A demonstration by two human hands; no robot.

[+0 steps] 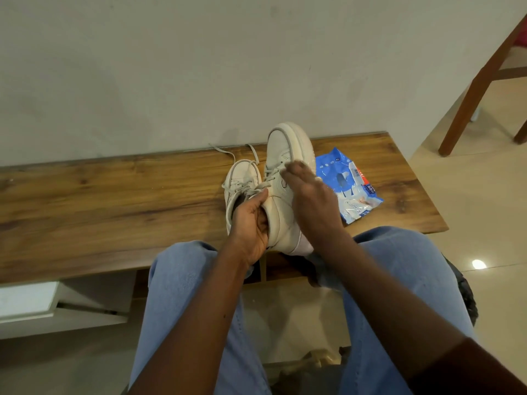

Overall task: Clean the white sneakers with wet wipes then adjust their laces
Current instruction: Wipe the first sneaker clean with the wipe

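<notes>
I hold one white sneaker (285,155) tilted up over the wooden table (114,195), toe pointing away. My left hand (251,220) grips its collar, fingers inside the opening and thumb on the outside. On the sneaker's right side my right hand (310,198) lies flat with straight fingers, blurred at the tips. A bit of white wipe (302,246) shows below my wrist by the heel. The second white sneaker (241,175) stands on the table just left, its laces trailing loose behind it.
A blue pack of wet wipes (349,186) lies on the table right of the shoes. The table stands against a grey wall. My knees in blue jeans are under its front edge. A wooden chair leg (467,104) stands on the tiled floor at right.
</notes>
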